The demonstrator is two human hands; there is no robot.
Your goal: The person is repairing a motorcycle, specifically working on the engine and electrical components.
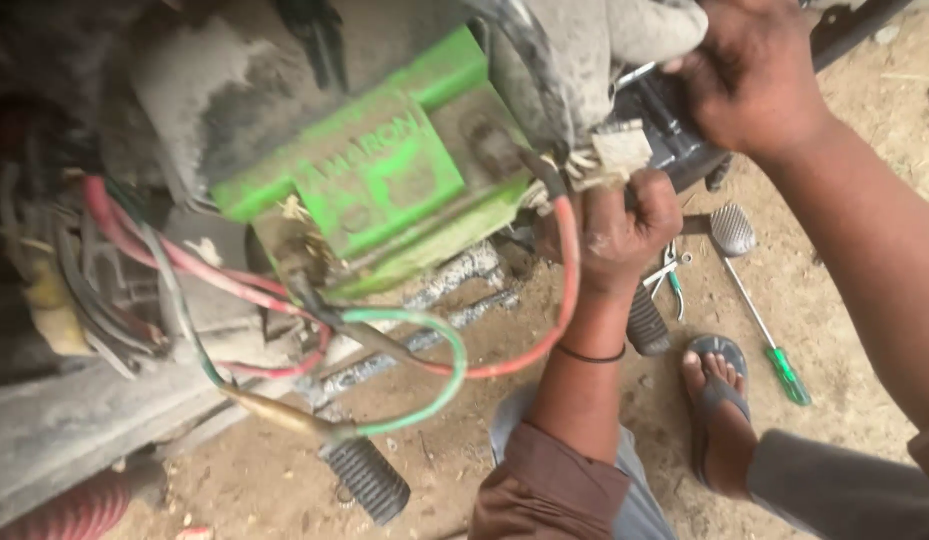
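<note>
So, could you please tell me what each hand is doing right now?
Left hand: closed around the red wire.
Right hand: gripping the dusty grey cover.

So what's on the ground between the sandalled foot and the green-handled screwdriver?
In the head view, only bare sandy dirt lies between the foot and the screwdriver. The pliers lie further up, beside the left hand.

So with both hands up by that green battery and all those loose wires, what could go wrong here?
The left hand grips beside the red wire at the green battery; a tug might pull a connection loose. The right hand works above a sandalled foot, so a dropped part could land there. The screwdriver lies underfoot.
</note>
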